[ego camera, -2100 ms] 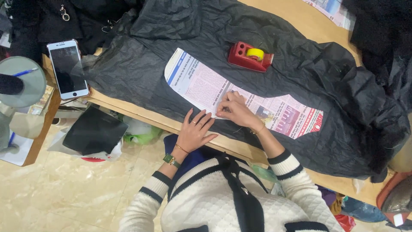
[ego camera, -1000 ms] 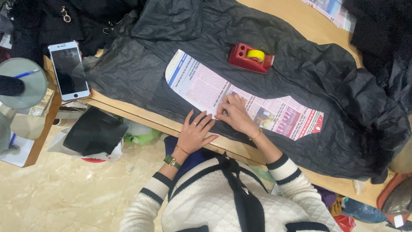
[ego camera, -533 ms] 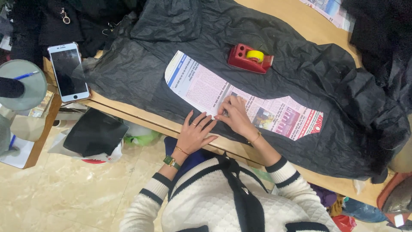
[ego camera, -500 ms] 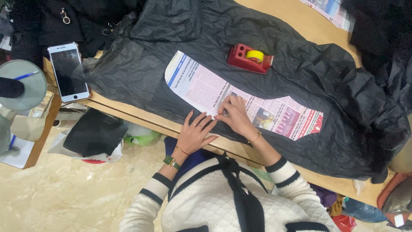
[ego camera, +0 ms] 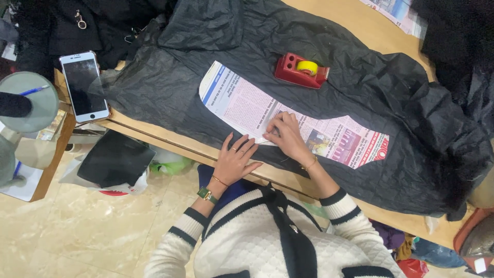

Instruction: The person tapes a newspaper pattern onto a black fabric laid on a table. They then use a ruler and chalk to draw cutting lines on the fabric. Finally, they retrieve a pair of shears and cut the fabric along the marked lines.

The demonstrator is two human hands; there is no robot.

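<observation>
A long newspaper pattern piece (ego camera: 242, 100) lies flat on crinkled black fabric (ego camera: 360, 82) spread over a wooden table (ego camera: 170, 141). My left hand (ego camera: 234, 160) rests palm down with fingers spread on the fabric at the table's near edge, just below the paper. My right hand (ego camera: 284, 135) sits on the paper's lower edge with its fingertips bunched together and pressed down. Whether they pinch something small is hidden. A red tape dispenser (ego camera: 300, 70) with a yellow roll stands on the fabric beyond the paper.
A smartphone (ego camera: 84, 86) lies at the table's left end. Dark clothes (ego camera: 62, 25) are piled at the back left, and more newspaper (ego camera: 393, 10) lies at the back right. A black bag (ego camera: 113, 159) sits on the tiled floor below. A round grey lamp head (ego camera: 31, 100) is at far left.
My right hand has crept slightly along the paper's lower edge. The left hand, the paper and the tape dispenser stay put.
</observation>
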